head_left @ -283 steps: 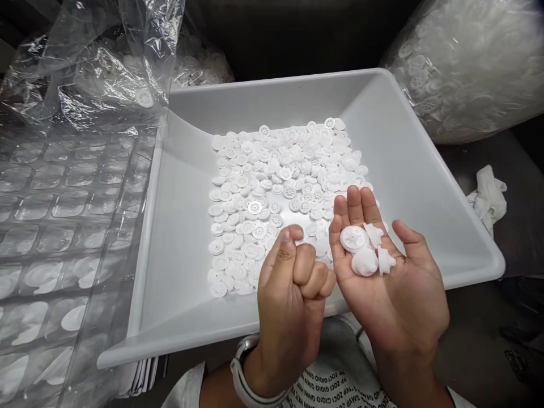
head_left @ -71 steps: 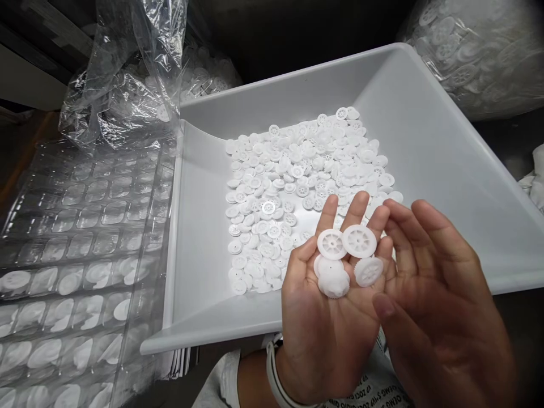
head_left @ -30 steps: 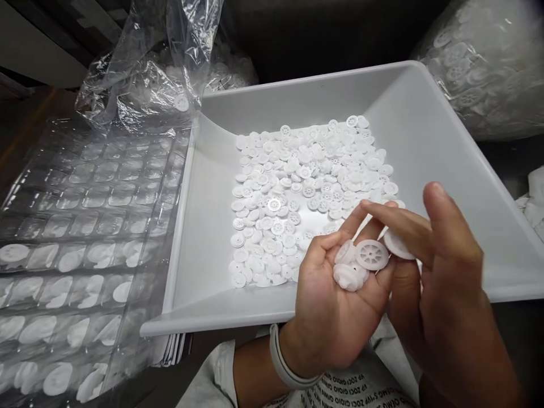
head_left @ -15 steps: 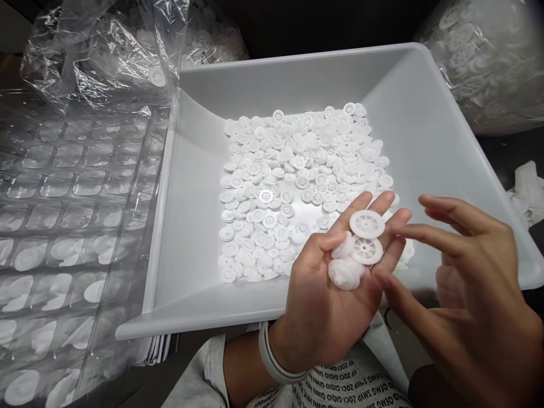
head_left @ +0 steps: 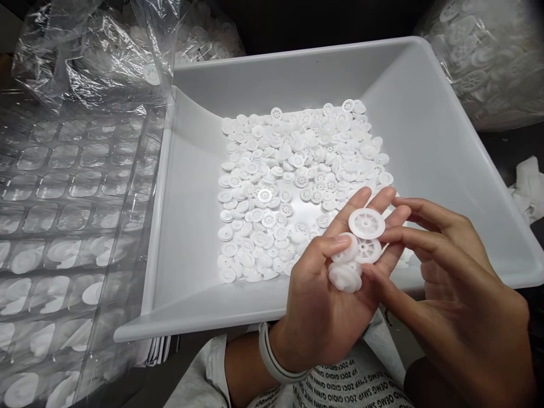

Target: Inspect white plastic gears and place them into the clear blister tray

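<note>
Several white plastic gears lie in the cupped palm of my left hand (head_left: 335,306), with its thumb pressed on one of them. The top one is a flat round gear (head_left: 366,224) with a small centre hub. Below it sits a spoked gear (head_left: 366,250), and nearer the wrist rests a toothed gear (head_left: 345,276). My right hand (head_left: 450,272) comes in from the right, its thumb and a fingertip at the edge of the spoked gear. Both hands are above the near right part of a grey tray (head_left: 204,306), where many similar gears (head_left: 255,215) are spread.
At left, clear plastic blister trays (head_left: 70,187) hold white pieces in their front pockets. Clear bags of white gears stand at the back left (head_left: 106,51) and back right (head_left: 488,68). A crumpled white item (head_left: 529,184) lies beyond the tray's right rim.
My right hand has moved left onto the gears in my left palm, and its fingers have drawn closer to the spoked gear. The gears by my left thumb have shifted slightly.
</note>
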`<state>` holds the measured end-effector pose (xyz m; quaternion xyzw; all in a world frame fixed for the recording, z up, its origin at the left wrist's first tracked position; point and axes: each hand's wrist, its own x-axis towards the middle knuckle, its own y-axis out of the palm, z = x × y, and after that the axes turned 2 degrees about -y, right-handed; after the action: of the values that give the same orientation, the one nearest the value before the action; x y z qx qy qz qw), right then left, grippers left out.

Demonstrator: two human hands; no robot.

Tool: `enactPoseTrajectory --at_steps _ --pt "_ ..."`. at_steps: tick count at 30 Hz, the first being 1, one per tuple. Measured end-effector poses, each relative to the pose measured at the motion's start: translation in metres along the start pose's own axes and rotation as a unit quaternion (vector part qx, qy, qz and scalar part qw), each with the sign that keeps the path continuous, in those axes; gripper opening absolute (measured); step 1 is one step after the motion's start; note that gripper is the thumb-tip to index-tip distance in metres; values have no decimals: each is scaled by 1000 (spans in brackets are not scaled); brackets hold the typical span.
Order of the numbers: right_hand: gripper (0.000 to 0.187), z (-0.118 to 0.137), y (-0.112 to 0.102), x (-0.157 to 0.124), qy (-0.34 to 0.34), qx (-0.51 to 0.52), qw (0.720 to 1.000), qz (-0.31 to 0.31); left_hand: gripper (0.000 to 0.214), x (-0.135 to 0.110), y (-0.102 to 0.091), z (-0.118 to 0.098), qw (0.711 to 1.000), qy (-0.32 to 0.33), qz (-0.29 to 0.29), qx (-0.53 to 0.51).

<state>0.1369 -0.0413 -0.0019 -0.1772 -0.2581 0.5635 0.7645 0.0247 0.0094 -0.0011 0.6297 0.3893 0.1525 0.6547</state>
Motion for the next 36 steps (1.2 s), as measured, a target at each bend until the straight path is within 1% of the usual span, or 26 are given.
enactPoseTrajectory --at_steps 2,7,9,11,13,15,18,22,24,26,29,31,33,36 --pt "29 1 0 1 -2 -8 1000 -2 50 0 0 0 1000 2 3 4" --pt "16 1 -1 1 -38 -50 997 -49 51 0 -1 -1 1000 9 11 -2" --pt "23 -1 0 0 -33 -36 998 -39 52 0 -1 0 1000 9 14 -3" --pt "33 -3 1 -1 -16 -10 1000 -11 51 0 -2 0 1000 14 13 -2" --pt "37 -5 2 -2 -2 10 1000 2 50 0 -2 0 1000 19 12 3" --pt "36 -6 3 -2 7 20 1000 1 49 -1 -3 1 1000 20 13 8" --pt "29 -4 2 0 19 30 999 1 49 -1 -3 3 1000 14 12 9" --pt "23 -4 2 2 25 21 999 3 51 0 -1 3 1000 16 2 5" --pt "25 -6 2 2 8 16 1000 -2 53 0 0 3 1000 20 -10 6" --pt "32 -7 1 2 -8 17 1000 5 54 0 1 2 1000 22 -17 7" --pt "38 -8 -2 1 -9 29 999 42 54 -1 1 3 1000 24 -18 8" --pt "36 -7 -4 2 -2 44 997 56 53 -1 1 4 999 26 -21 5" --pt "32 -6 -6 3 2 55 997 56 52 -1 1 5 999 27 -21 3" --pt "29 -7 -8 4 8 43 998 35 52 0 1 5 1000 19 -16 5"
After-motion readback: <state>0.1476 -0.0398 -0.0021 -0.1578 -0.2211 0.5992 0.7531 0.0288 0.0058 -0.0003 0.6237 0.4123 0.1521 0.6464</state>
